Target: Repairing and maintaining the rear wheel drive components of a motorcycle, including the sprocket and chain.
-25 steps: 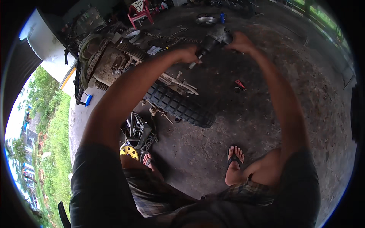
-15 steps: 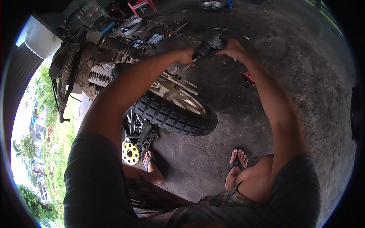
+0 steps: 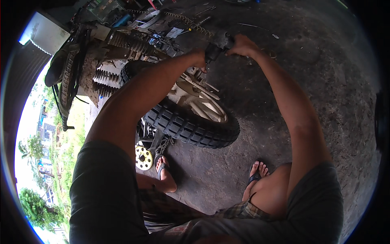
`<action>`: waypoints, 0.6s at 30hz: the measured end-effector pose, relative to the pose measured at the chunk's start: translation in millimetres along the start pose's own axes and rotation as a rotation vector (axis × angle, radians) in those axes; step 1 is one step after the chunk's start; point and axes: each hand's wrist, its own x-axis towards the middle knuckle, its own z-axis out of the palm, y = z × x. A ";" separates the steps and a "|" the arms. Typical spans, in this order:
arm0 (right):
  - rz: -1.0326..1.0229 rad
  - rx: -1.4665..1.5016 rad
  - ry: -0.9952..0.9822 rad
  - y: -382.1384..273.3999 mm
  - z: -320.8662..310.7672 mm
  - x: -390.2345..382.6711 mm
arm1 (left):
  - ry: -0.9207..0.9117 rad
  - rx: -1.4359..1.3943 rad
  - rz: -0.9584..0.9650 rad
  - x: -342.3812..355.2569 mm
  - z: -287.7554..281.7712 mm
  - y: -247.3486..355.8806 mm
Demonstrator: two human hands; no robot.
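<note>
My right hand (image 3: 243, 45) is wrapped round the rear of a black impact wrench (image 3: 213, 52), held above the far side of a motorcycle wheel. The wrench's front end points left and down toward the wheel's hub area. Beside that front end, my left hand (image 3: 197, 59) has its fingers curled; what they grip is mostly hidden by the hand itself. Below both forearms lies the wheel, with a chunky black tyre (image 3: 191, 129) and a pale, dirty rim (image 3: 207, 109). Exactly where the tool meets the wheel cannot be made out.
A muddy motorcycle front end with ribbed fork boots (image 3: 107, 75) stands at the left. A yellow sprocket (image 3: 143, 157) and a chain (image 3: 164, 143) are near my left foot. Coil springs (image 3: 178, 17), a rod (image 3: 252, 26) and loose parts lie on the far floor.
The view has shifted slightly, so the wheel and sprocket appear farther right. Both hands and the wrench have drawn slightly left in the view. My right forearm now covers the red item on the floor.
</note>
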 end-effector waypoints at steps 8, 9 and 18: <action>0.056 -0.036 -0.085 -7.9 -2.0 -4.7 | -0.118 -0.051 -0.021 6.2 0.7 1.5; 0.098 -0.032 -0.115 -8.2 -1.7 -4.1 | -0.085 -0.035 -0.011 6.6 1.2 0.6; 0.041 -0.167 -0.050 -6.1 3.2 -3.5 | -0.109 -0.219 -0.083 18.5 5.8 -5.5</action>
